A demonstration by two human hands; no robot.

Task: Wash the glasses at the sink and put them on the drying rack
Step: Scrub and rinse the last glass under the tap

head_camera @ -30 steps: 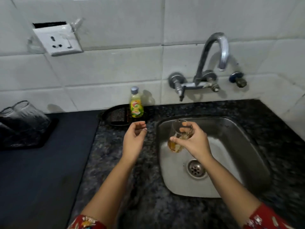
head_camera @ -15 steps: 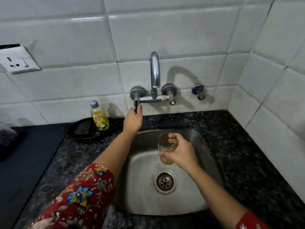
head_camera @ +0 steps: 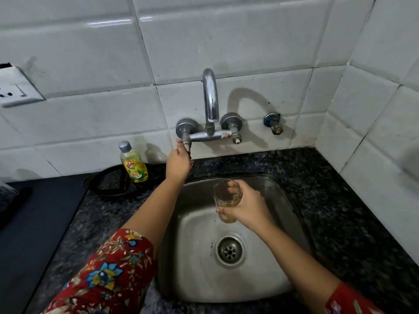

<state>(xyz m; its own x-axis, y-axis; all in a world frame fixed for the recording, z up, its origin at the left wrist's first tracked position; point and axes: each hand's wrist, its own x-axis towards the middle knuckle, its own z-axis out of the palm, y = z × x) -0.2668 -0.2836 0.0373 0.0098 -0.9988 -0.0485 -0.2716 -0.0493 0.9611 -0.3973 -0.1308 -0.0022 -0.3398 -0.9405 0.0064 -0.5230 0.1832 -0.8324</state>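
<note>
Glass: we hold the glass [head_camera: 226, 197] upright over the sink [head_camera: 284, 200], clear of the basin floor, below and in front of the tap [head_camera: 210, 98].
Right fingers: our right hand [head_camera: 248, 209] is wrapped round the lower half of the glass, with the fingertips showing through the wall.
Left fingers: our left hand [head_camera: 178, 165] is curled on the handle [head_camera: 187, 145] at the tap's left end, pinching it.
Water: we see no stream from the spout.
Handling: we judge the glass light, stiff and breakable. It will be slick once wet or soapy, and the steel basin and stone counter around it would chip it.
Where to hold: round the body at mid-height with the thumb opposite the fingers, not by the rim.
Soap: the bottle [head_camera: 133, 165] stands just left of the sink, within reach.
Hard to make out: there is a yellowish cast at the base of the glass, and we cannot tell whether it is liquid or tint. Our fingers cover most of the handle.
Cut off: we cannot make out a drying rack or any other glasses.
</note>
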